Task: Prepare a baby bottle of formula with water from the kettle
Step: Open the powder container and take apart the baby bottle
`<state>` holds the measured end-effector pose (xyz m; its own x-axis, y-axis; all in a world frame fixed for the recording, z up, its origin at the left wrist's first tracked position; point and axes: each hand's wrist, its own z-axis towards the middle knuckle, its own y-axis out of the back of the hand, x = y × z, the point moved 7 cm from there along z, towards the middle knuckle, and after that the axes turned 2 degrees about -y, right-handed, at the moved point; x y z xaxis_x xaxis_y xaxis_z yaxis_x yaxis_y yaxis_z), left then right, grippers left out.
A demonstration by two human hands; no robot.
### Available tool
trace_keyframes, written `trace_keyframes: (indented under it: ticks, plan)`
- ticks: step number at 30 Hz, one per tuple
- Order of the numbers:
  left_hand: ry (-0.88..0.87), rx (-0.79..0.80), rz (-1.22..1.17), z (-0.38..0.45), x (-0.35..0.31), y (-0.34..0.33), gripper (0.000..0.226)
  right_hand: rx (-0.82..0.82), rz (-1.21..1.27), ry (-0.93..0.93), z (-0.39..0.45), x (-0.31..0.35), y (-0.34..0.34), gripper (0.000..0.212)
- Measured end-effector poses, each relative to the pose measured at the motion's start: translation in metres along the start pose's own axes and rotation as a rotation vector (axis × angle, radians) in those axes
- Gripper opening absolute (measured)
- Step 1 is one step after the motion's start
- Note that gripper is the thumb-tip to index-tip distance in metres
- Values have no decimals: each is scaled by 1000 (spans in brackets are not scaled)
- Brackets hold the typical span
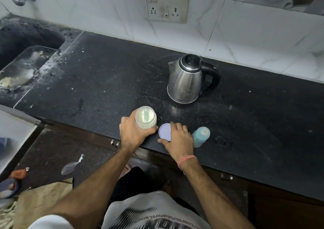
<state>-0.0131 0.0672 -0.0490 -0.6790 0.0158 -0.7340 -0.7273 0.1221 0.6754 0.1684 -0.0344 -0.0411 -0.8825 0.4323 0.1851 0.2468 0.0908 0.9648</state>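
- The jar [145, 117] of pale powder stands upright on the counter [105, 74] near its front edge, mouth open and facing up; a pale green scoop [145, 117] lies in the powder.
- The left hand [133, 132] grips the jar from the near-left side, fingers curled round its lower wall.
- The lid [164, 132], round and lilac, lies flat on the counter just right of the jar, touching or nearly touching the left fingertips.
- The right hand [178, 139] rests on the lid's right part, fingers spread and lightly bent over it, thumb at the near rim; whether they pinch the lid I cannot tell.
- A red thread band [186, 160] circles the right wrist.
- The bottle [200, 136], with a teal cap, stands just right of the right hand, near the front edge, long axis vertical, top pointing up and tilted toward the camera.
- The kettle [190, 78], steel with a black lid and handle, stands upright farther back, spout pointing left, handle to the right.
- A small dark mark low on the kettle's body looks like a brand name but is too small to read.
- A socket plate [166, 3] sits on the tiled wall above; a sink [21, 57] is at far left.
- Print on the person's shirt is upside down and illegible.
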Motion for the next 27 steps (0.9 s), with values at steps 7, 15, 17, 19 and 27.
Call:
trace_keyframes:
  ticks: [7, 15, 17, 19, 27]
  plan:
    - [-7, 5, 8, 0, -1, -1, 103, -10, 30, 19, -2, 3, -3, 107]
    - [-3, 30, -15, -2, -5, 1, 101, -247, 425, 133, -8, 29, 53, 49]
    - [-7, 44, -31, -3, -6, 2, 101, -281, 471, 184, -5, 42, 71, 32]
    - [-12, 58, -37, -4, -6, 2, 98, -239, 477, 223, 2, 54, 80, 23]
    - [-37, 67, -25, -7, -9, 2, 102, -139, 384, 231, 20, 63, 78, 18]
